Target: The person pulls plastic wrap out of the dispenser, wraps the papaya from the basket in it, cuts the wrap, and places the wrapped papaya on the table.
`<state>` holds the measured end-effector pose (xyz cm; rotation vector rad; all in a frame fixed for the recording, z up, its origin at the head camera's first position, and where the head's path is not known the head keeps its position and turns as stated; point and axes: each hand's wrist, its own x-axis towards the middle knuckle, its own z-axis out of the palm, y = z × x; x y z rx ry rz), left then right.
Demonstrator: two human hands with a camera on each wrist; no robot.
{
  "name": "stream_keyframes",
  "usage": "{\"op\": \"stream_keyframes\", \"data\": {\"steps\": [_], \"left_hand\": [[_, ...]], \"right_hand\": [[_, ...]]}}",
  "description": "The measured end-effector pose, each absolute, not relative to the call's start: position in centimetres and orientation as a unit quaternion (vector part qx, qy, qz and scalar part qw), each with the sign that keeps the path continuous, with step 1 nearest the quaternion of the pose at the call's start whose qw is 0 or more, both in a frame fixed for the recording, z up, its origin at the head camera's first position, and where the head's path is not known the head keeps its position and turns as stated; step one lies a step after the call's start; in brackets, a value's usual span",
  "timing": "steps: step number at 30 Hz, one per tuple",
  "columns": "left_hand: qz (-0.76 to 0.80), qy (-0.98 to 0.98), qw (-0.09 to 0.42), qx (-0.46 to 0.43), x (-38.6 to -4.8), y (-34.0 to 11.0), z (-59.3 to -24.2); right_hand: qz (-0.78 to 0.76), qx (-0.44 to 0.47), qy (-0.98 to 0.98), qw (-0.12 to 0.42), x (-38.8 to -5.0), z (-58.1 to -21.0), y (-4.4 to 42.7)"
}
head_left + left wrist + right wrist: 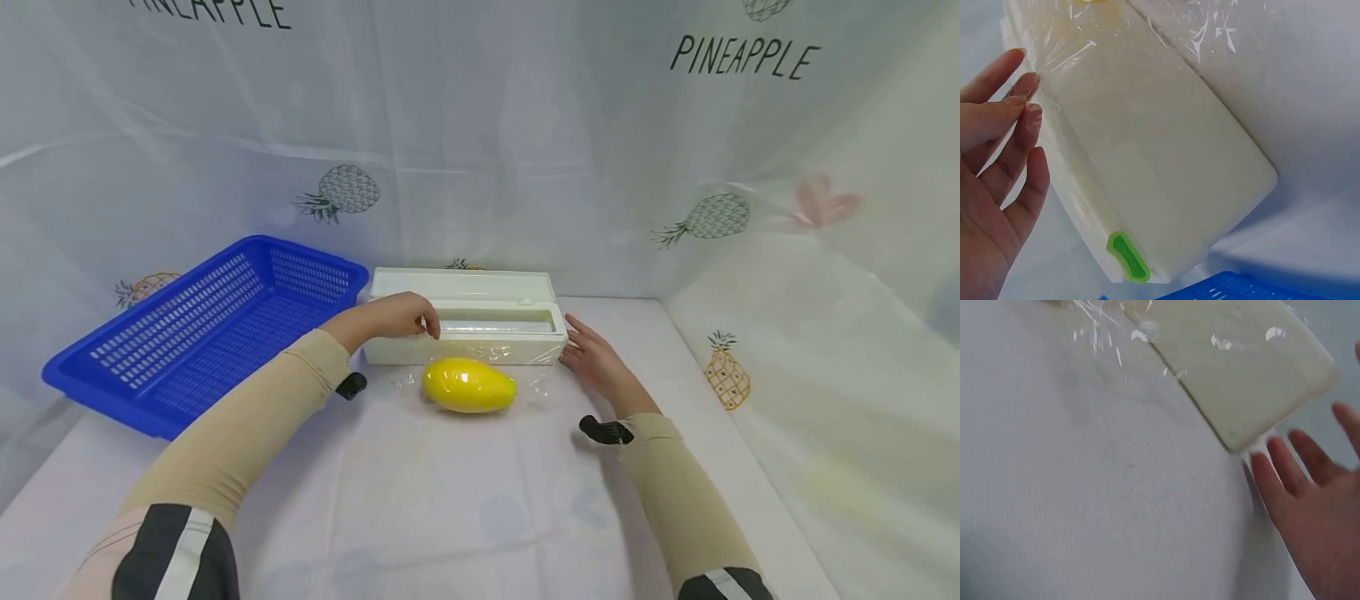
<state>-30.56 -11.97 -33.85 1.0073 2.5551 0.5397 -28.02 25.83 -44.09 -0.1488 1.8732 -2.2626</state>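
Note:
A long white cling film dispenser box (397, 352) lies at the back of the table with its lid (465, 286) raised. Clear cling film (1097, 53) hangs from it over the front and spreads onto the table. With thumb and fingertips, my left hand (397, 318) pinches the film's edge at the box's upper front, left of centre. My right hand (600, 364) is at the box's right end, fingers spread and fairly straight; the right wrist view shows it holding nothing. In front of the box a shiny yellow mango-shaped fruit (468, 386) lies on its side against the film.
A blue plastic basket (187, 333) with slotted walls stands at the left, close to the box. A green slider (1129, 257) sits at the box's left end. Behind and to the right hangs a white sheet (525, 167) printed with pineapples.

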Motion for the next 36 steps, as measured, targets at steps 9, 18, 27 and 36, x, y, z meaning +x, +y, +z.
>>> {"op": "stream_keyframes", "data": {"steps": [9, 18, 27, 36], "left_hand": [[0.19, 0.899, 0.171, 0.356, -30.5, -12.2, -33.9], [0.181, 0.898, 0.164, 0.366, -30.3, -11.9, -33.8], [0.183, 0.896, 0.162, 0.37, -30.7, -12.0, -34.3], [0.186, 0.899, 0.159, 0.364, -30.4, -12.2, -34.1]], "right_hand": [[-0.536, -0.11, 0.834, -0.072, -27.7, -40.3, 22.6], [-0.277, -0.338, 0.887, -0.147, -27.4, -40.5, 18.9], [-0.219, -0.367, 0.89, -0.157, -28.2, -40.2, 18.1], [-0.33, -0.356, 0.872, -0.064, -28.0, -38.9, 17.7]]}}
